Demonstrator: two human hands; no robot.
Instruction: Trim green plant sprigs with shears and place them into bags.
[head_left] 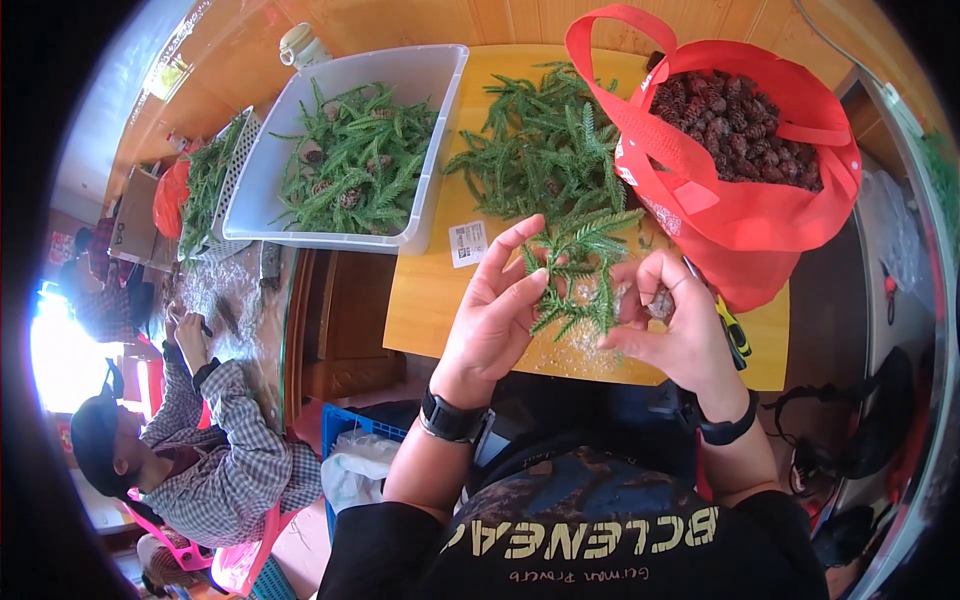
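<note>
The left hand [492, 318] is pinching the lower part of a green fir sprig [578, 275] between thumb and curled fingers, the index finger stretching up beside it. The right hand [672, 325] is closing its fingers around a small brownish piece, likely a cone [660, 302], touching the sprig's right side. The sprig is standing between the two hands, its long axis running roughly up the picture, tip pointing away from the person toward the heap of fir sprigs [545, 140] on the yellow desk [430, 300]. White flecks are lying on the desk just beneath the hands. A red bag [740, 215] full of pine cones [730, 120] is sitting just right of the hands. Farther left, a white tub [425, 215] is holding more greenery, and another person in a checked shirt [225, 460] is sitting well apart.
</note>
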